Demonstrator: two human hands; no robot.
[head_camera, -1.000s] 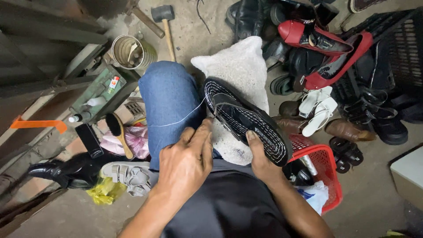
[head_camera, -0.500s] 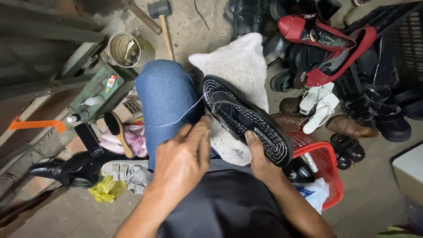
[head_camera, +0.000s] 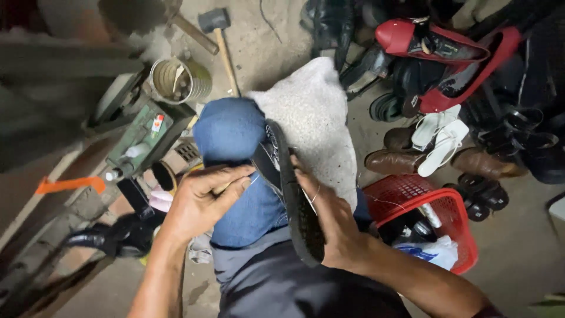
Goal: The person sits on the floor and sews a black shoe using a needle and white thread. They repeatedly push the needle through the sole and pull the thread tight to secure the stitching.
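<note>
A black sandal stands on its edge between my knees, its ribbed sole turned to the right. My right hand grips it from the sole side, fingers pressed against the rubber. My left hand is at the sandal's upper side over my left knee in blue jeans, fingers pinched on a small tool or needle I cannot make out clearly. A thin pale thread runs by the sandal. A grey-white cloth lies over my right knee.
A red plastic basket with odds and ends sits at the right. Red shoes, white sandals, brown shoes and black shoes pile at the upper right. A hammer, a tin can and a green toolbox lie at left.
The sandal has been turned from lying flat with its sole up onto its edge. My left hand has shifted left of it, and the view has moved closer.
</note>
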